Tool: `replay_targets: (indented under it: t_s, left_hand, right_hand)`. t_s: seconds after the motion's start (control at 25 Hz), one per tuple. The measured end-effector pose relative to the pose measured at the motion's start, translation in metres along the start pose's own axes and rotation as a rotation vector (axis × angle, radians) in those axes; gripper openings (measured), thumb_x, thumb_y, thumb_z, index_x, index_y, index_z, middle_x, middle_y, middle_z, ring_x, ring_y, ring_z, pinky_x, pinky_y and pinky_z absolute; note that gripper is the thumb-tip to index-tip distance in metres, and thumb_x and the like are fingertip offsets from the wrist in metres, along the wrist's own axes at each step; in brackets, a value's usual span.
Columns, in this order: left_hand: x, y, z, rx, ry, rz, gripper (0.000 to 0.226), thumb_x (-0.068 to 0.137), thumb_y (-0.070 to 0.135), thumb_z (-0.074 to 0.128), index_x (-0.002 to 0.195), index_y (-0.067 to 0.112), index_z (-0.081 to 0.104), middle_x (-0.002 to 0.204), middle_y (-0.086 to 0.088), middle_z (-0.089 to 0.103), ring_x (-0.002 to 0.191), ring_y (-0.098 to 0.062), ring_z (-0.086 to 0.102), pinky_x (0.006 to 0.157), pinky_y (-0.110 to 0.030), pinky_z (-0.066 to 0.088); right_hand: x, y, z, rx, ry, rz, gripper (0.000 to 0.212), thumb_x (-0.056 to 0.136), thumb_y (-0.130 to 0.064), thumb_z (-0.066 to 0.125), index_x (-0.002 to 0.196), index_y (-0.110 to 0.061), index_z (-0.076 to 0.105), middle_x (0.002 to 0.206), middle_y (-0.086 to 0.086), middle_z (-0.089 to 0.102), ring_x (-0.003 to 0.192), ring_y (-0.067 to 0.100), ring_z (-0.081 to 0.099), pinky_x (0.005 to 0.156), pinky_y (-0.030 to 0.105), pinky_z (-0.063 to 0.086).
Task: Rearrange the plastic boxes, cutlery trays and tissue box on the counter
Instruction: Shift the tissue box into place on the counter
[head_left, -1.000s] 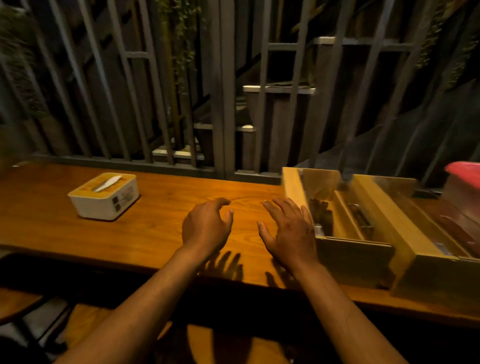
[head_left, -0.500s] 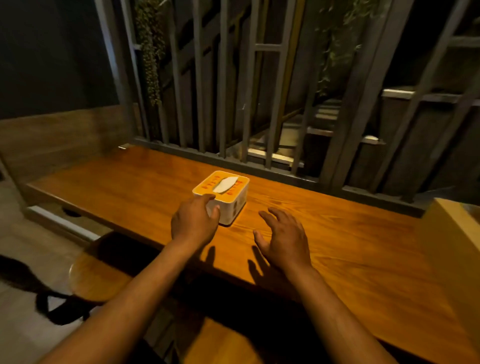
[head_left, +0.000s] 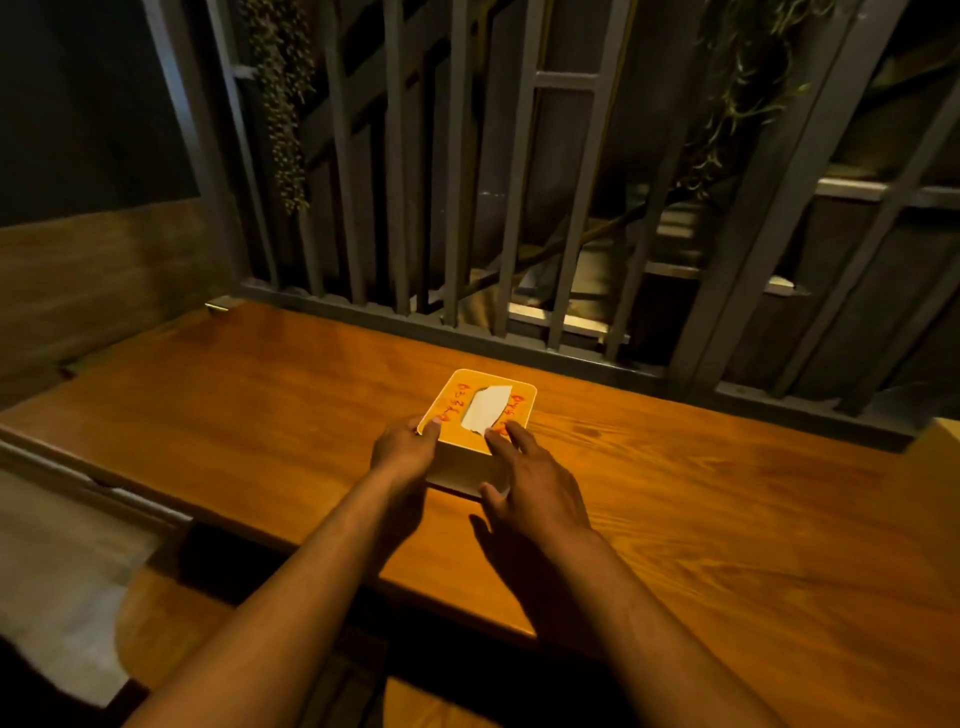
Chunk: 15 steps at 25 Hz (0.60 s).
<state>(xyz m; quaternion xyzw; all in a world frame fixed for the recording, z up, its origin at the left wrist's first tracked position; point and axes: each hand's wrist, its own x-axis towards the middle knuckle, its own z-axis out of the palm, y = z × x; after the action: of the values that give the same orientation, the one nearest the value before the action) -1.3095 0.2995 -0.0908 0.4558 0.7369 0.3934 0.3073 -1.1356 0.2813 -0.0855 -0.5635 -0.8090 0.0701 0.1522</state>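
Note:
The tissue box (head_left: 483, 382), white with an orange lid and a white tissue sticking out of its slot, stands on the wooden counter (head_left: 727, 519) near the middle. My left hand (head_left: 402, 449) grips its near left corner, thumb on the lid edge. My right hand (head_left: 535, 483) rests its fingertips on the lid's near right edge, with the thumb against the near side wall. Just a pale corner of a wooden cutlery tray (head_left: 948, 436) shows at the right border. No plastic boxes are in view.
A grey metal railing (head_left: 519, 208) with hanging plants runs along the counter's far edge. A wood-panelled wall (head_left: 104, 291) closes the counter's left end. A wooden seat (head_left: 171, 623) sits below the near edge.
My view has swung left, away from the cutlery trays. Both hands moved from the bare counter to the tissue box and now clasp it from either side.

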Motion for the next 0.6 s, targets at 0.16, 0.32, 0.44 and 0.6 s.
replay_targets:
  t_s: [0.16, 0.32, 0.44, 0.6]
  left_hand:
    - [-0.009, -0.003, 0.023, -0.185, -0.048, -0.033, 0.038, 0.091, 0.047, 0.058, 0.121, 0.023, 0.065, 0.114, -0.006, 0.070, 0.096, -0.027, 0.067, 0.080, -0.044, 0.059]
    - [-0.035, 0.007, 0.053, -0.196, -0.134, -0.018, 0.042, 0.086, 0.048, 0.066, 0.120, 0.024, 0.064, 0.113, -0.005, 0.070, 0.092, -0.027, 0.068, 0.073, -0.044, 0.061]
    - [-0.063, 0.024, 0.085, -0.198, -0.178, 0.021, 0.043, 0.085, 0.047, 0.067, 0.122, 0.024, 0.063, 0.117, -0.004, 0.068, 0.096, -0.026, 0.067, 0.068, -0.039, 0.061]
    - [-0.101, 0.049, 0.133, -0.188, -0.265, 0.061, 0.039, 0.088, 0.043, 0.066, 0.120, 0.023, 0.066, 0.118, -0.003, 0.068, 0.097, -0.026, 0.067, 0.068, -0.035, 0.060]
  right_hand:
    - [-0.019, 0.018, 0.004, 0.087, 0.138, 0.069, 0.065, 0.087, -0.046, 0.064, 0.144, -0.032, 0.035, 0.159, -0.002, 0.023, 0.136, 0.022, 0.040, 0.098, 0.036, 0.050]
    - [-0.053, 0.052, -0.003, 0.109, 0.222, 0.116, 0.063, 0.085, -0.048, 0.066, 0.139, -0.029, 0.041, 0.155, -0.002, 0.032, 0.130, 0.020, 0.046, 0.090, 0.032, 0.053]
    - [-0.081, 0.081, -0.015, 0.100, 0.263, 0.162, 0.060, 0.085, -0.044, 0.066, 0.138, -0.028, 0.043, 0.154, -0.002, 0.034, 0.129, 0.020, 0.048, 0.087, 0.030, 0.054]
    - [-0.125, 0.125, -0.039, 0.083, 0.294, 0.258, 0.057, 0.086, -0.040, 0.067, 0.137, -0.028, 0.045, 0.152, -0.003, 0.037, 0.128, 0.019, 0.049, 0.087, 0.031, 0.055]
